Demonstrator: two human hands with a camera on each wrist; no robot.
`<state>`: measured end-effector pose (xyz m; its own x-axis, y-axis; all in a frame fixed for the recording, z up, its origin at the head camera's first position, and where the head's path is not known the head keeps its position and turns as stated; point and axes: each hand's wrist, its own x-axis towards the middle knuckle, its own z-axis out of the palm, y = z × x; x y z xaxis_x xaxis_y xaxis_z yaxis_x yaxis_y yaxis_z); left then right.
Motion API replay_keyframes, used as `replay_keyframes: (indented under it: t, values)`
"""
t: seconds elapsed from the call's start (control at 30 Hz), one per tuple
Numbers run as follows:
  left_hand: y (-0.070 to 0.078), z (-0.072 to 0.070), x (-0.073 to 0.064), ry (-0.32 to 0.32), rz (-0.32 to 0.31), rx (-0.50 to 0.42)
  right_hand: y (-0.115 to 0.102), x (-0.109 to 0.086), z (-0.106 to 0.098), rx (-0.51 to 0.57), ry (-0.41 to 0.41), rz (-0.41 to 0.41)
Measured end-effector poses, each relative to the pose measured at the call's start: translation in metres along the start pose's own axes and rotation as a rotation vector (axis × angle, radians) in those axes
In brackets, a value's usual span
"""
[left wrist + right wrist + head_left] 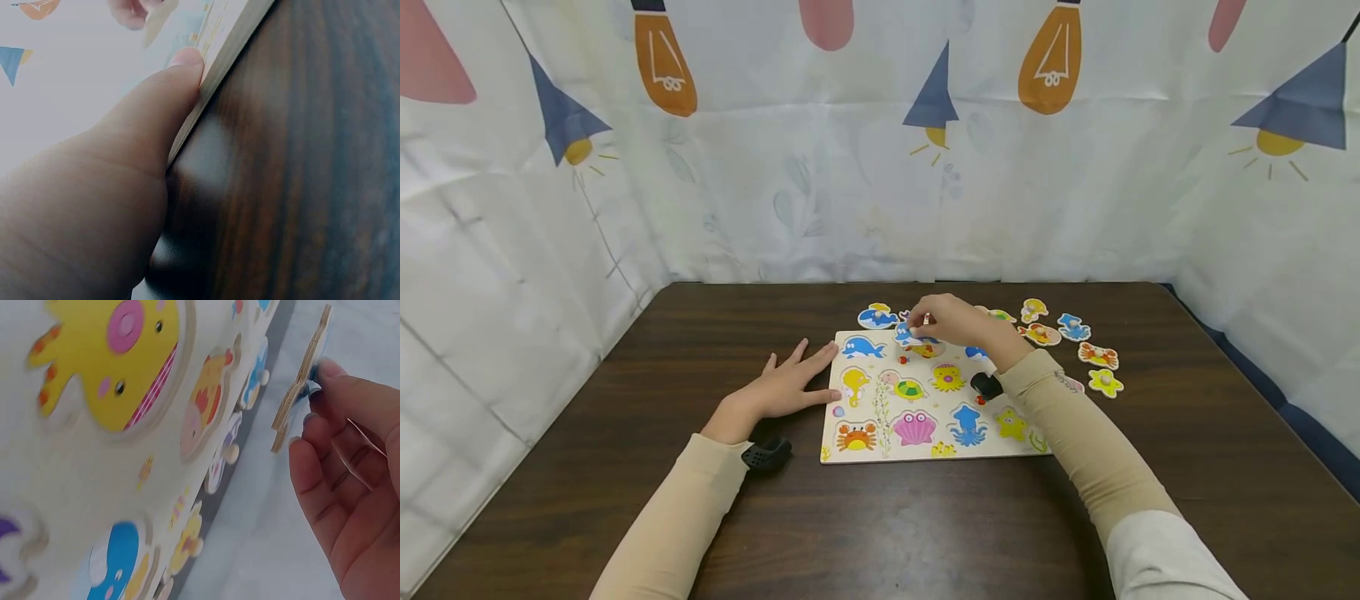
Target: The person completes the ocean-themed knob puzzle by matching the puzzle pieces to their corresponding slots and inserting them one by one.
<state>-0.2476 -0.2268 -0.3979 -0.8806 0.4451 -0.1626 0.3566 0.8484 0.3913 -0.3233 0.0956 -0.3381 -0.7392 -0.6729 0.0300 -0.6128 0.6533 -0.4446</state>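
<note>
A wooden sea-animal puzzle board [880, 454] lies flat on the dark table. My left hand [786, 385] rests with fingers spread at its left side, thumb and fingertips on the edge. In the left wrist view the thumb [140, 115] lies along the board's side. Above the board's far left part, my right hand [951, 321] pinches a blue puzzle piece [905, 336]. That piece [304, 369] appears nearly edge-on in the right wrist view, raised off the board, its knob side toward the fingers. Printed pictures include a crab [856, 437] and a pink shell [914, 427].
Loose knobbed pieces lie beyond and right of the board, among them a whale piece [877, 319], a crab piece [1098, 356] and a yellow star piece [1106, 383]. My right forearm [1075, 425] crosses the board's right side. A printed curtain [865, 183] surrounds the table [880, 533].
</note>
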Motion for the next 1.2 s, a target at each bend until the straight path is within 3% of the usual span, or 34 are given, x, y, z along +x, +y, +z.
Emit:
replay_keyframes:
  t: [0.8,1.03,1.2]
  values:
    - [0.002,-0.001,-0.001,-0.003,-0.009,0.011,-0.023,0.047,0.029,0.034,-0.065,0.051]
    - [0.003,-0.001,-0.003,-0.002,-0.003,-0.002,-0.035,0.051,0.034,0.02,-0.077,-0.006]
    - [0.002,-0.001,-0.003,-0.001,-0.002,-0.008,-0.038,0.056,0.038,0.004,-0.084,0.007]
